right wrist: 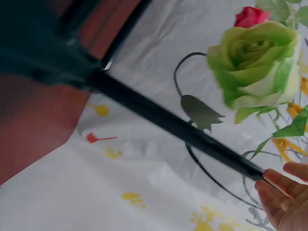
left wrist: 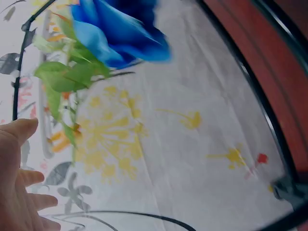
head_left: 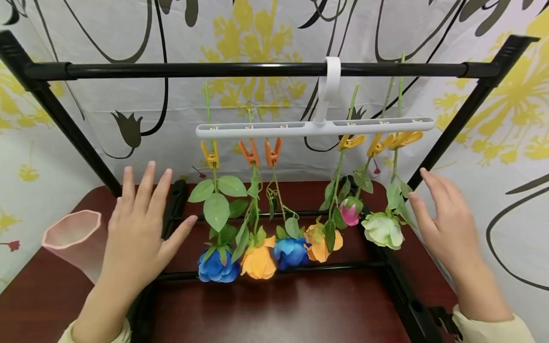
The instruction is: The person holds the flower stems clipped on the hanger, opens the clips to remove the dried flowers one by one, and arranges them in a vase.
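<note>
My left hand (head_left: 139, 228) is held up with straight, spread fingers, left of the hanging flowers and holding nothing. On the other side my right hand (head_left: 448, 224) also has its fingers extended and holds nothing, near the pale green rose (head_left: 383, 230). A white clip hanger (head_left: 315, 127) hangs by its hook between them. From its yellow and orange clips, artificial flowers dangle upside down: a blue rose (head_left: 218, 265), an orange rose (head_left: 259, 259), a second blue rose (head_left: 290, 252), another orange rose (head_left: 322, 242) and a pink bud (head_left: 350, 212).
A black rack rail (head_left: 193, 70) spans the top, with slanted posts at both sides and lower bars on the dark red table (head_left: 279, 309). To the left stands a pink vase (head_left: 73, 238). Behind everything hangs a patterned cloth (head_left: 266, 38).
</note>
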Demonstrator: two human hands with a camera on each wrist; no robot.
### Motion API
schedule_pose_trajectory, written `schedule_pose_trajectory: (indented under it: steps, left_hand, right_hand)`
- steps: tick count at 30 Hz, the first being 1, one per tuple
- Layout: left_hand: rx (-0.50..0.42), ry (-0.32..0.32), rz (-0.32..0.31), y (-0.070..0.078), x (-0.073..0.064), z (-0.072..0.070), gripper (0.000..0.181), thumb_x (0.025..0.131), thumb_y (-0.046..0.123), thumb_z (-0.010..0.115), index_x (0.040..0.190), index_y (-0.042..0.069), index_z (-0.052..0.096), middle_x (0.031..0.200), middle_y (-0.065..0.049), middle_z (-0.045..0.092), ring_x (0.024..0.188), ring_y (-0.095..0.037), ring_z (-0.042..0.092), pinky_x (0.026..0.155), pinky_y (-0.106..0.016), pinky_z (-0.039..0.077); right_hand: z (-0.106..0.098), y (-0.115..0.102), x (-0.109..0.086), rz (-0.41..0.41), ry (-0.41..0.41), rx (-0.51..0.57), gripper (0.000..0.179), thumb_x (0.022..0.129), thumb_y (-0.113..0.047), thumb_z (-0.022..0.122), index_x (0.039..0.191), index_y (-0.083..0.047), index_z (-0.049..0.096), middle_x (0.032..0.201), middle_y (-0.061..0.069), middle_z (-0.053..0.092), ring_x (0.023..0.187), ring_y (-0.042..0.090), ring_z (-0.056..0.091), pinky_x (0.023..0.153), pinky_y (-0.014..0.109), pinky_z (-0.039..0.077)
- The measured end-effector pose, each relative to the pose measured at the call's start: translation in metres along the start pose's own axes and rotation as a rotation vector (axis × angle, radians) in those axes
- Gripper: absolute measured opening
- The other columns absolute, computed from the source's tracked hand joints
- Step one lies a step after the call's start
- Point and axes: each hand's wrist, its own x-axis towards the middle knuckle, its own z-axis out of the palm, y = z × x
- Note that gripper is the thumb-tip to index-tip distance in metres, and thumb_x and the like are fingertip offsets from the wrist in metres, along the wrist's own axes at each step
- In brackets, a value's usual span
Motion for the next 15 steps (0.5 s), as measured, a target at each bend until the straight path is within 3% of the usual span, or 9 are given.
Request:
schedule_pose_trajectory:
  steps: [2, 5, 6, 10, 12, 15]
  left_hand:
    - [-0.033, 0.066, 0.038, 0.007, 0.004, 0.001, 0.084, 0.096, 0.073, 0.030, 0.155, 0.013, 0.035, 0.162, -0.015, 0.030, 0.152, -0.042, 0.015, 0.104, -0.075, 0.032]
    - [-0.077, 0.122, 0.070, 0.018, 0.008, 0.003, 0.080, 0.098, 0.069, 0.035, 0.153, 0.011, 0.039, 0.159, -0.016, 0.035, 0.151, -0.045, 0.020, 0.108, -0.072, 0.031]
    - [-0.091, 0.126, 0.071, 0.021, 0.010, 0.004, 0.079, 0.098, 0.068, 0.036, 0.153, 0.012, 0.039, 0.159, -0.015, 0.036, 0.151, -0.044, 0.020, 0.108, -0.072, 0.030]
    - [-0.172, 0.120, 0.071, 0.033, 0.013, 0.008, 0.076, 0.099, 0.066, 0.037, 0.153, 0.013, 0.039, 0.161, -0.012, 0.034, 0.153, -0.039, 0.019, 0.106, -0.080, 0.022]
    - [-0.254, 0.131, 0.093, 0.038, 0.016, 0.010, 0.073, 0.100, 0.061, 0.040, 0.151, 0.009, 0.041, 0.159, -0.014, 0.035, 0.152, -0.039, 0.020, 0.109, -0.078, 0.021]
    - [-0.380, 0.158, 0.149, 0.045, 0.020, 0.014, 0.067, 0.102, 0.052, 0.046, 0.146, 0.002, 0.045, 0.155, -0.020, 0.040, 0.151, -0.040, 0.023, 0.118, -0.064, 0.023]
  right_hand:
    - [0.003, -0.005, 0.006, 0.006, 0.023, 0.028, 0.047, 0.100, -0.021, 0.059, 0.144, -0.008, 0.052, 0.131, 0.026, 0.059, 0.117, 0.045, 0.053, 0.103, 0.023, 0.042]
    - [0.011, -0.010, 0.016, 0.017, 0.023, 0.085, 0.047, 0.100, -0.019, 0.059, 0.145, -0.007, 0.051, 0.127, 0.024, 0.062, 0.113, 0.040, 0.056, 0.087, -0.001, 0.032]
    - [0.014, -0.011, 0.019, 0.031, 0.009, 0.119, 0.048, 0.100, -0.019, 0.058, 0.146, -0.007, 0.050, 0.128, 0.024, 0.061, 0.117, 0.041, 0.056, 0.088, -0.005, 0.030]
    - [0.023, -0.015, 0.027, 0.162, -0.087, 0.229, 0.054, 0.103, -0.024, 0.054, 0.154, -0.012, 0.038, 0.137, 0.023, 0.056, 0.123, 0.039, 0.055, 0.088, -0.003, 0.034]
    - [0.026, -0.016, 0.030, 0.245, -0.127, 0.269, 0.055, 0.104, -0.028, 0.051, 0.155, -0.015, 0.034, 0.141, 0.020, 0.055, 0.127, 0.023, 0.056, 0.088, -0.001, 0.037]
    - [0.029, -0.017, 0.033, 0.360, -0.119, 0.383, 0.055, 0.104, -0.030, 0.051, 0.154, -0.012, 0.036, 0.132, 0.003, 0.064, 0.119, -0.002, 0.056, 0.089, 0.002, 0.041]
